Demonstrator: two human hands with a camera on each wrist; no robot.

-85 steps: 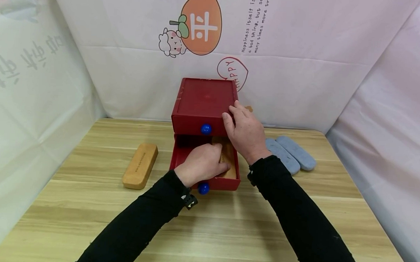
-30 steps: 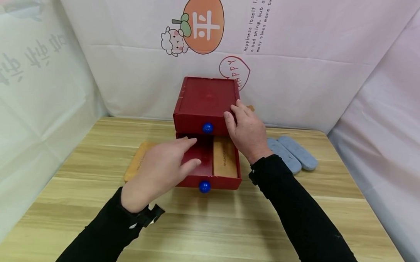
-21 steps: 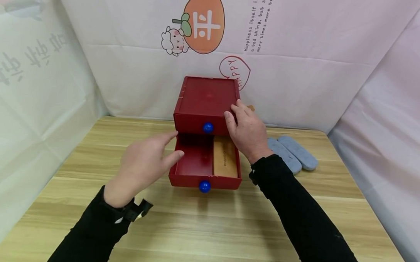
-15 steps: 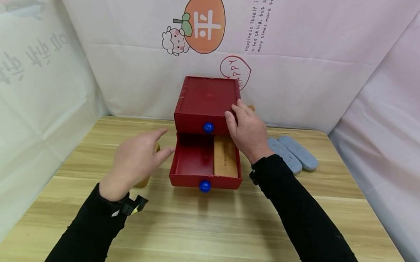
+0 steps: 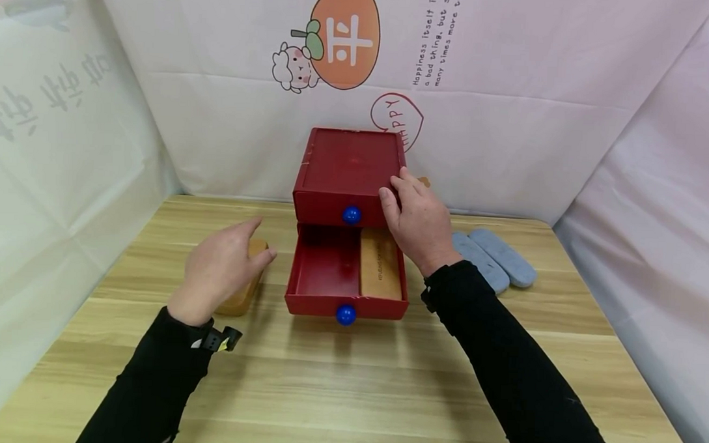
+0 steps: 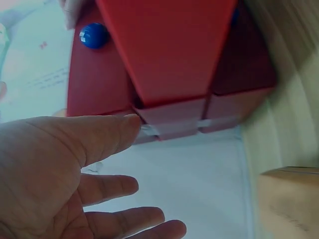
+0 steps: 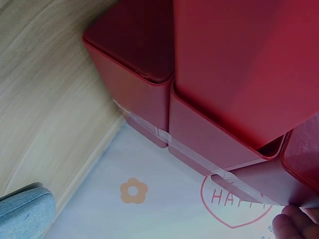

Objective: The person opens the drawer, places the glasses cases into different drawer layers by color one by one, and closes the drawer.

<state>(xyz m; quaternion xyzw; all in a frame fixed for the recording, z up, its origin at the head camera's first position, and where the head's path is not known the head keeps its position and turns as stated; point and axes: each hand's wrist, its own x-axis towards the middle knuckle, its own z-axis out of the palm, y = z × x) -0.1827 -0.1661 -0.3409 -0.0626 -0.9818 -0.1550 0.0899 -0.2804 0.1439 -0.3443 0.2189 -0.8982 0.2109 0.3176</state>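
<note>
The left hand (image 5: 218, 269) hovers above the left part of the wooden table (image 5: 348, 391), thumb and fingers extended and apart, gripping nothing. It partly hides a tan case (image 5: 243, 300) lying on the table, left of the red drawer unit (image 5: 353, 159). The right hand (image 5: 419, 220) rests on the unit's right top edge with its fingers loosely extended. A drawer (image 5: 316, 305) beneath the top one is pulled out toward the near side, a blue knob (image 5: 346, 314) on its front; a second tan case (image 5: 382, 268) lies inside along the right wall. Farther right, two grey-blue cases (image 5: 506, 256) lie side by side on the table, the left one partly hidden
</note>
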